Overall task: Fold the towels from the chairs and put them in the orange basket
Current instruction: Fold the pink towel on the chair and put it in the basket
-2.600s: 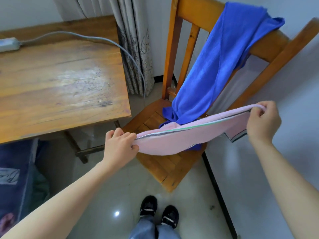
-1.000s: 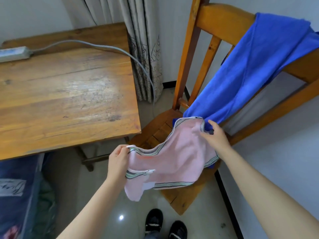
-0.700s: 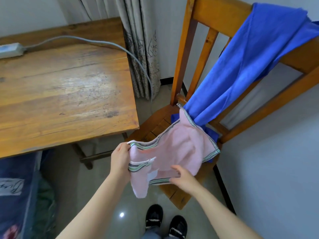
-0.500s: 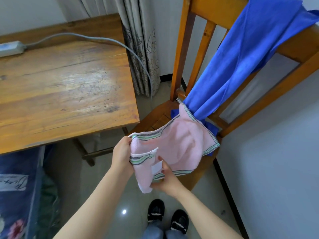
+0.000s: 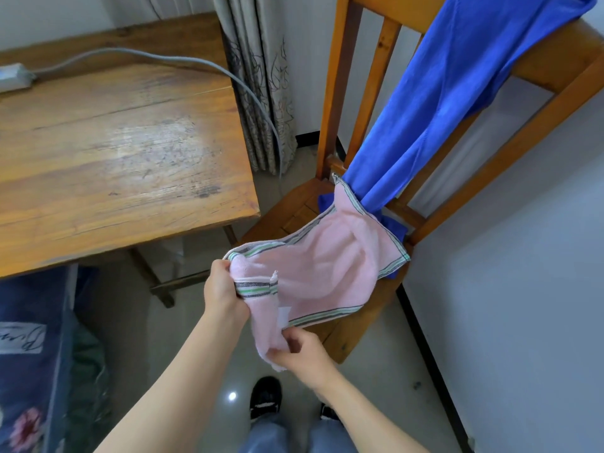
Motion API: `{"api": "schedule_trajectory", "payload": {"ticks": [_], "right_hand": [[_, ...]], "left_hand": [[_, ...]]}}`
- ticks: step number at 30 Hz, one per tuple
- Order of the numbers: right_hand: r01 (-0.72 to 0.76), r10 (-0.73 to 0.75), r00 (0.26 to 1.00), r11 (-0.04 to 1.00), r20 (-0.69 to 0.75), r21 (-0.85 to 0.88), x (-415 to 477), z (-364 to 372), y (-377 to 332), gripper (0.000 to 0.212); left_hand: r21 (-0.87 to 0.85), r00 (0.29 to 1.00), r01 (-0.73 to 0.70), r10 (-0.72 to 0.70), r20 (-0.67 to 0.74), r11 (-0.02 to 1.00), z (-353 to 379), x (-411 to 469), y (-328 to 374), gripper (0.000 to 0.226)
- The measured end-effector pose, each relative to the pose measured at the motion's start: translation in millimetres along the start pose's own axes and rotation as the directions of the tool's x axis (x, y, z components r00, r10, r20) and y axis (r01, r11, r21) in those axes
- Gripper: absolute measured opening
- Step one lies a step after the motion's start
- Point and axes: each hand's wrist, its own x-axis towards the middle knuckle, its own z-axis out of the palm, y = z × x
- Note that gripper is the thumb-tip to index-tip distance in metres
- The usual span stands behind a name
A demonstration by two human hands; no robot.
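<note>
A small pink towel (image 5: 330, 269) with green and grey striped edges lies partly folded over the seat of a wooden chair (image 5: 356, 328). My left hand (image 5: 222, 289) grips its near-left striped edge. My right hand (image 5: 300, 351) pinches the towel's lowest hanging corner, just in front of the seat. The towel's far corner leans up against a blue towel (image 5: 457, 93), which drapes over the chair's backrest down to the seat. No orange basket is in view.
A worn wooden table (image 5: 114, 152) stands to the left with a grey cable (image 5: 196, 62) and a power strip (image 5: 13, 76). Curtains (image 5: 261, 76) hang behind it. A white wall (image 5: 523, 289) is close on the right. Dark patterned fabric (image 5: 29, 354) lies lower left.
My right hand let go of the towel's far corner, came down to the near side and took the hanging lower corner. The left hand has kept its grip on the striped edge.
</note>
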Motion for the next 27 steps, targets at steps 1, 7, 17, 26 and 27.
{"api": "schedule_trajectory", "payload": {"ticks": [1, 7, 17, 26, 27], "right_hand": [[-0.01, 0.01, 1.0, 1.0, -0.011, 0.013, -1, -2, 0, 0.018], [-0.001, -0.028, 0.961, 0.995, -0.274, -0.104, 5, -21, -15, 0.024], [0.138, -0.301, 0.947, 0.693, -0.11, -0.707, -1, 58, -58, 0.021], [-0.019, -0.069, 0.987, 0.845, -0.143, -0.535, 2, 76, -14, 0.02], [-0.046, -0.043, 0.989, 0.822, -0.143, -0.567, 2, 71, -9, 0.014]], "left_hand": [[0.003, 1.0, -0.005, 0.005, -0.02, 1.0, -5, 4, -2, 0.019], [0.025, 0.995, -0.028, 0.03, -0.098, 0.999, -59, 54, -4, 0.022], [0.702, 0.809, -0.512, 0.003, 0.588, 0.495, -131, 80, 22, 0.081], [0.514, 0.574, -0.818, -0.313, 0.757, -0.257, -139, 87, 13, 0.075], [0.523, 0.567, -0.824, -0.318, 0.76, -0.217, -139, 86, 11, 0.061]]}}
